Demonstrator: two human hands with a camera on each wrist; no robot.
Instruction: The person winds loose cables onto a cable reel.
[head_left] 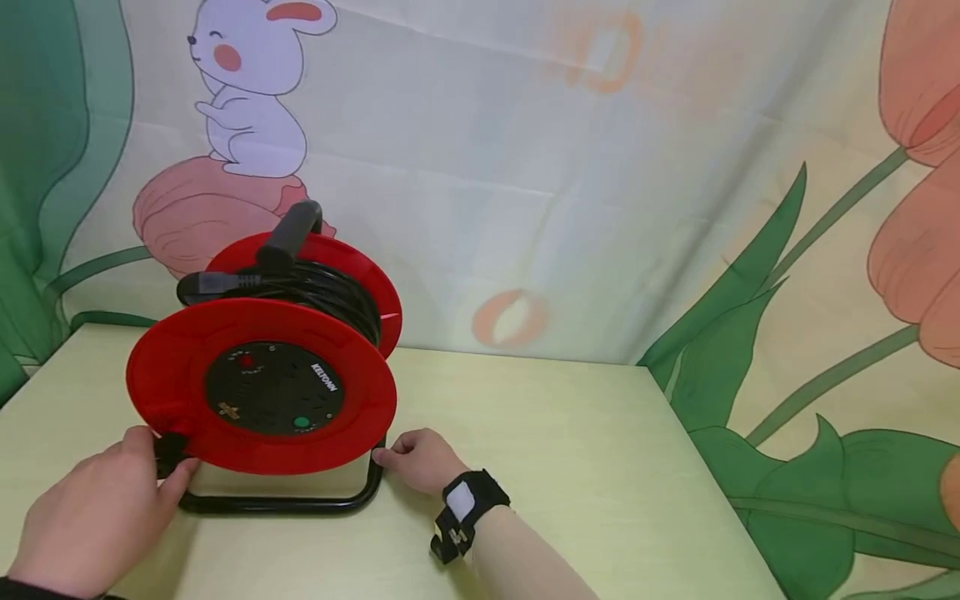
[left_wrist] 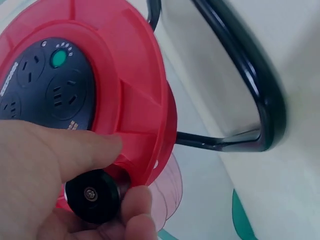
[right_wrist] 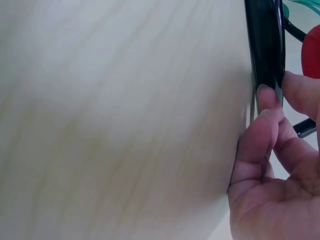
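Observation:
A red cable reel [head_left: 168, 375] stands upright on the table, with black cable [head_left: 330, 292] wound between its two discs. Sockets and a green button [left_wrist: 58, 58] show on its black centre panel [head_left: 273, 387]. At the disc's lower left edge, my left hand [head_left: 105, 508] grips the black crank knob [left_wrist: 92, 197], thumb on one side and fingers curled round the other. My right hand [head_left: 423, 461] pinches the black tube stand [right_wrist: 265, 45] at the reel's lower right, thumb and fingertips on either side of the tube. The cable's plug [head_left: 210, 286] lies on top of the windings.
A grey-black carrying handle [head_left: 288, 237] rises above the reel. The pale table [head_left: 570, 467] reaches to a printed curtain [head_left: 480, 167] with a rabbit and flowers at the back. A black strap with a small device [head_left: 472, 508] is on my right wrist.

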